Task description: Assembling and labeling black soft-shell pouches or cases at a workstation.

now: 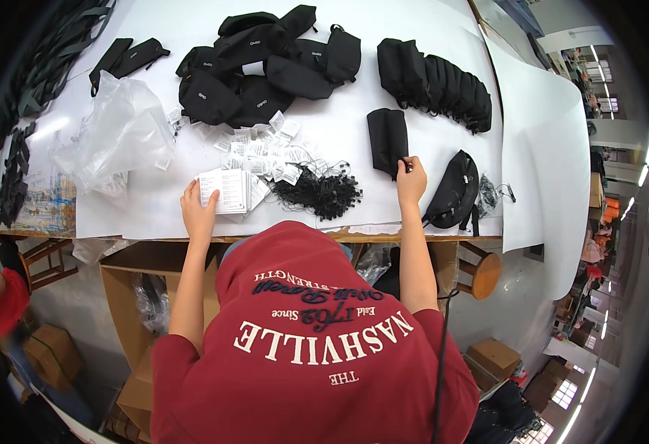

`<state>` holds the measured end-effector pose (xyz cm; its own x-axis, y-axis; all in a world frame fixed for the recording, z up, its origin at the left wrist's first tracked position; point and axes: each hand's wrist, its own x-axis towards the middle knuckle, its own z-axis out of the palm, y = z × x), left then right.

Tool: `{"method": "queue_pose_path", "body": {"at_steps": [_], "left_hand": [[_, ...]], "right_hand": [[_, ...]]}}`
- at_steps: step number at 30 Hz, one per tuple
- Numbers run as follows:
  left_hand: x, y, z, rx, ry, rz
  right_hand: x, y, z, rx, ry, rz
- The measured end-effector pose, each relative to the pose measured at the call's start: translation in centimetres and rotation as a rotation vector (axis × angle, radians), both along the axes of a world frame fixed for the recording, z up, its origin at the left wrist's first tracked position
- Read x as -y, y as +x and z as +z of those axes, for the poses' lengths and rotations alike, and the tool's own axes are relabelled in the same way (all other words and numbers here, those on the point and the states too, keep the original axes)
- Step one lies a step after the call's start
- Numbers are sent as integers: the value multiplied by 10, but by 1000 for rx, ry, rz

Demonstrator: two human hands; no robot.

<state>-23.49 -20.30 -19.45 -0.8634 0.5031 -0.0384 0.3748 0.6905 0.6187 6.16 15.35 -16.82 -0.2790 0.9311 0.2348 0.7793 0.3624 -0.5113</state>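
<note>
My left hand (199, 210) is at the left edge of a stack of white printed cards (228, 191), with the thumb over its top and the fingers along its side. To the right, my right hand (411, 181) pinches the near end of a black zip pouch (388, 139) lying on the table; my fingertips hide that corner. Between my hands lie a tangle of black cords (317, 194) and a scatter of small white tags (265, 152). A black waist bag (454, 189) rests just right of my right hand.
Black pouches form a heap (254, 66) at the back and a tight row (435, 81) at back right. A clear plastic bag (121, 137) and black straps (47, 63) lie left. Below the table's front edge are a cardboard box (136, 285) and a wooden stool (485, 275).
</note>
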Motion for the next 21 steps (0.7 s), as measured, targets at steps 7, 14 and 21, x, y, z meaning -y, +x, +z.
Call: {"method": "queue_pose_path", "body": {"at_steps": [7, 14, 21], "left_hand": [[-2, 4, 6, -61, -4, 27], [-7, -4, 13, -19, 49, 63], [-2, -12, 10, 218, 203, 72]], "right_hand": [[3, -2, 11, -65, -27, 12], [22, -20, 26, -96, 113, 50], [51, -4, -30, 350, -413, 191]]}}
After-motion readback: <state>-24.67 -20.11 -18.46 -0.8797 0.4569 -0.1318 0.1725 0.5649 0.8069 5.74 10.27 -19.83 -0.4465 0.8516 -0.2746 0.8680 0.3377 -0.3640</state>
